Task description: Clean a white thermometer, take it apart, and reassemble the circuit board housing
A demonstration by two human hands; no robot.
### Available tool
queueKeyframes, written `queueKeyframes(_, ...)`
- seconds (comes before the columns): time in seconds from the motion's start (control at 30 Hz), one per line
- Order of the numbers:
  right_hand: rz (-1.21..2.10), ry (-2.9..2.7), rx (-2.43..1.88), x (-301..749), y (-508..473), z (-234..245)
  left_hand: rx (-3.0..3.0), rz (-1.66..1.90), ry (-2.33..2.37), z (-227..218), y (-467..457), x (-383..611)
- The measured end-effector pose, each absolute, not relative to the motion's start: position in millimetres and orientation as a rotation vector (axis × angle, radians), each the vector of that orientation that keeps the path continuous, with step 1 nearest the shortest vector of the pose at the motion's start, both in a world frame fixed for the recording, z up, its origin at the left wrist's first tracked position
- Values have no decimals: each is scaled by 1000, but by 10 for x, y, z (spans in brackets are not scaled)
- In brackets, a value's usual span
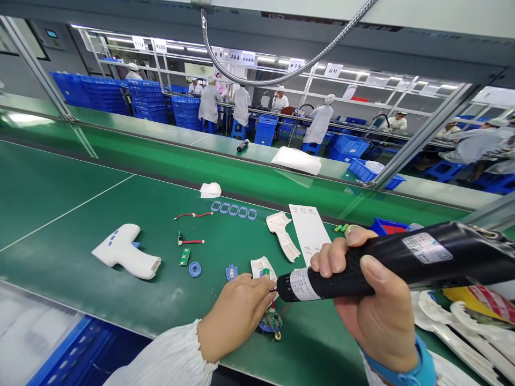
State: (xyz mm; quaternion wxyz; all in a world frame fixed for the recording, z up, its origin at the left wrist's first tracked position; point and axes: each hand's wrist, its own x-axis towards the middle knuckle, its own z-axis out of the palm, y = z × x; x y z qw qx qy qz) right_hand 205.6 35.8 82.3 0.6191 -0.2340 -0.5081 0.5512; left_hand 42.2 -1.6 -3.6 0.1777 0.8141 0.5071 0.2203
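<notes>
My right hand [378,300] is wrapped round a black electric screwdriver [402,257] with white labels, held nearly level with its tip pointing left. My left hand [239,305] is closed at a small white plastic housing half [261,265], its fingertips beside the screwdriver bit. Part of that housing is hidden by the fingers. A green circuit board [270,321] with red wires and small parts hangs out below the housing. Just left of it lies a blue plastic piece [232,272]. Another white housing half [284,233], with a handle, lies beyond the hands.
An assembled white gun-shaped device [124,249] lies at left. Between are a blue ring [195,269], a small green board [184,257], red wires [193,215] and several blue frames [234,210]. White shells [454,332] lie at right. Co-workers sit beyond the line.
</notes>
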Motion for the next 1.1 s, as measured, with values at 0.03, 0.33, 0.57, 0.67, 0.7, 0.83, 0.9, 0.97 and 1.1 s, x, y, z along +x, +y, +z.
queueKeyframes(0.03,1265,-1174,-542,2058,358,821,2308,621,1438,-35,-17,421)
queueKeyframes(0.33,1257,-1236,-525,2023,338,820,2291,585,1434,-25,-21,420)
queueKeyframes(0.57,1181,-1278,-550,2040,449,847,2217,610,1485,-94,-83,417)
queueKeyframes(0.67,1144,-1335,-598,1999,533,769,2237,580,1506,-97,-80,428)
queueKeyframes(0.7,1146,-1350,-610,1978,558,731,2250,559,1511,-92,-73,431)
queueKeyframes(0.83,1177,-1372,-619,1895,623,602,2344,522,1492,-86,-52,436)
queueKeyframes(0.9,1177,-1377,-613,1866,636,576,2399,539,1459,-101,-52,434)
queueKeyframes(0.97,1177,-1379,-604,1850,641,571,2430,554,1449,-123,-56,431)
queueKeyframes(1.1,1207,-1376,-601,1842,644,582,2437,537,1474,-146,-57,427)
